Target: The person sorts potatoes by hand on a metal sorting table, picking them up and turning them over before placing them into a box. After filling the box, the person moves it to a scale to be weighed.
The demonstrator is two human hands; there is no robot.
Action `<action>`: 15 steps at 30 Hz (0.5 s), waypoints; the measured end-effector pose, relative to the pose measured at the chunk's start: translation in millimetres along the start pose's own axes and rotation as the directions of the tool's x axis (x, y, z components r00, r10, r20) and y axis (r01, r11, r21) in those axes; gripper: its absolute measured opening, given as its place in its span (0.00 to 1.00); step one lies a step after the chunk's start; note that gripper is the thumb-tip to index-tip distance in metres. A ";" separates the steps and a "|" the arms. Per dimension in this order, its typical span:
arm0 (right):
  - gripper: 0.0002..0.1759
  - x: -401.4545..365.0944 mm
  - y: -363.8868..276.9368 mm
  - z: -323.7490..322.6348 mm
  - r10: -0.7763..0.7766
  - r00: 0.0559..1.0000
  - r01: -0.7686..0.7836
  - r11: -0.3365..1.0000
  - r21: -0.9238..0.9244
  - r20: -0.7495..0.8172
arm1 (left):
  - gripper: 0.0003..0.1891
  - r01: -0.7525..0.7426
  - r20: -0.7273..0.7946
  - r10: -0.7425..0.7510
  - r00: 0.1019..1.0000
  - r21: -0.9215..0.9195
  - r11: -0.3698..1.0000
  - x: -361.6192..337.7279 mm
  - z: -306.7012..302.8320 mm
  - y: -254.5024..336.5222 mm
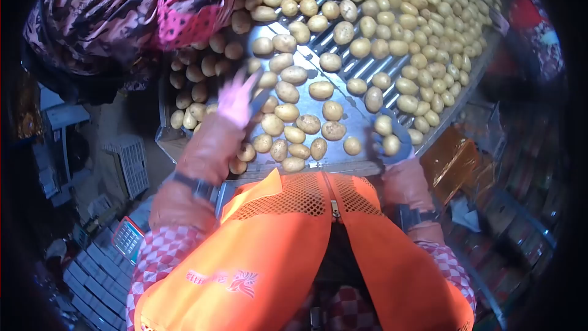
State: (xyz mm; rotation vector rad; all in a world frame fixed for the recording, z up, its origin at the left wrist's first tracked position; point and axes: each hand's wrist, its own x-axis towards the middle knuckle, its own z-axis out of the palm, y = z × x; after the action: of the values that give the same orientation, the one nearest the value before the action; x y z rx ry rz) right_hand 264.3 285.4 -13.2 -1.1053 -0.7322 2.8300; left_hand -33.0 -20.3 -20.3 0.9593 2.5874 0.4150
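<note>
Many yellowish potatoes lie on a metal sorting table. My left hand is over the table's left part, beside potatoes; motion blurs its fingers, and whether they hold anything cannot be made out. On the right, near the table's front edge, my right hand wears a blue-grey glove and is closed around two potatoes.
A person in a camouflage jacket and pink dotted cloth stands at the upper left. Another person's red sleeve shows at the upper right. Slatted rollers carry more potatoes. A white plastic crate stands lower left.
</note>
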 end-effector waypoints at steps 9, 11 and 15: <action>0.29 -208.6 70.2 -175.7 -0.095 0.883 0.098 0.995 -0.016 -0.461 | 0.33 -0.070 -0.127 0.095 0.987 0.185 0.980 -96.3 28.8 -41.1; 0.27 -247.3 102.5 -231.2 -0.516 0.780 -0.012 0.555 -0.832 -0.355 | 0.31 -0.075 -0.177 0.103 0.979 0.156 0.985 -95.0 32.7 -31.1; 0.24 -261.2 76.5 -281.1 -0.646 0.762 -0.233 -0.343 -0.910 0.048 | 0.24 -0.150 -0.206 0.122 0.971 -0.129 0.980 -78.9 32.1 16.6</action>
State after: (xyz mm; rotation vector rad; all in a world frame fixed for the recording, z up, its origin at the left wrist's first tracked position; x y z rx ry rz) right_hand 652.8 287.7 -59.7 -1.2350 -2.8938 0.5392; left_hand 45.9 -56.2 -25.3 1.0980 2.6285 0.7588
